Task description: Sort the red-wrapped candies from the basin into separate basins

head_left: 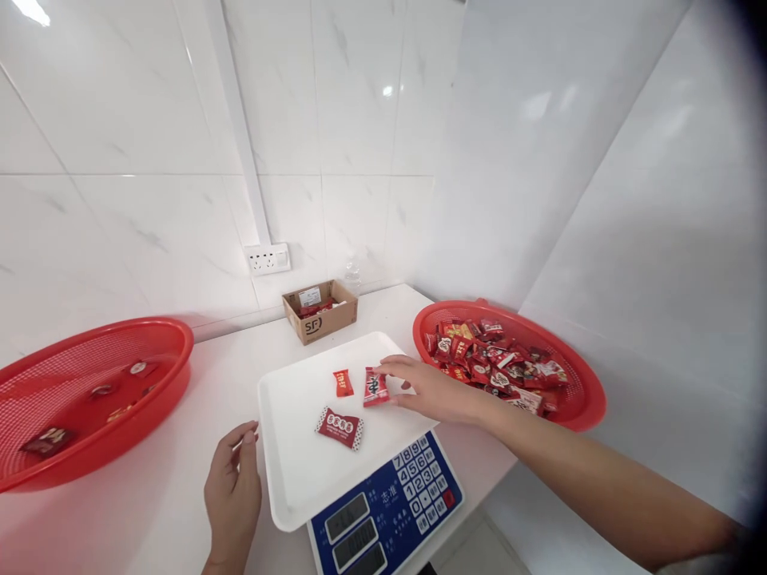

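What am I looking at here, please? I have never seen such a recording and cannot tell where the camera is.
The camera sits on a person's head and looks down at their two bare hands; there is no machine. On a white table stands a weighing scale with a white tray. Three wrapped candies lie on it. The right hand touches one red candy with its fingertips; the left hand rests empty beside the tray. A red basket full of candies stands right, a nearly empty basket left.

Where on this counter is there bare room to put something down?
Bare counter lies between the left basket and the scale tray, beyond the left hand. Tray's near end is bare too. The right basket is crowded with candies.
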A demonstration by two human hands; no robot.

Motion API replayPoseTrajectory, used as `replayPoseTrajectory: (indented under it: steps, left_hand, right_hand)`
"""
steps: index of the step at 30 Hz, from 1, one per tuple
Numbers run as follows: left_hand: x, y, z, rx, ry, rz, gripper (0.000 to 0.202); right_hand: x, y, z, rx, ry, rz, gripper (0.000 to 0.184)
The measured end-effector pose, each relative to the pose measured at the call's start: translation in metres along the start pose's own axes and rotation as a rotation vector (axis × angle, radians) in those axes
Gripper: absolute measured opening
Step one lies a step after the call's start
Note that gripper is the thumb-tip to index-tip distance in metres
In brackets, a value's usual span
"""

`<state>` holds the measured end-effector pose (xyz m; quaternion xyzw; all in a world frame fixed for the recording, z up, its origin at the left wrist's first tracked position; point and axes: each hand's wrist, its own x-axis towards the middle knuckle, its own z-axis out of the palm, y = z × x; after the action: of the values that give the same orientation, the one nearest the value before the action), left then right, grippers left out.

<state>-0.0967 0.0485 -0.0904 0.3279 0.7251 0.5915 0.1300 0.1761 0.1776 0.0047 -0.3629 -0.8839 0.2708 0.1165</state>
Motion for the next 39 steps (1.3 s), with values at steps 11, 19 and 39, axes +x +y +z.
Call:
replayPoseTrajectory:
  steps: [11,19,39]
  left_hand:
    - [0.001,-0.001,0.000,-0.042,-0.026,0.004,0.033]
    - [-0.001,0.004,0.001,-0.051,-0.046,0.002,0.033]
    - [-0.001,0.009,0.002,-0.018,0.007,0.008,0.032]
  right_hand:
    - [0.035,-0.036,0.042,-0.178,-0.257,-0.128,0.074]
    - [0.041,-0.033,0.047,-0.252,-0.336,-0.143,0.073]
    - [-0.034,0.069,-0.041,-0.210,0.103,0.368,0.050]
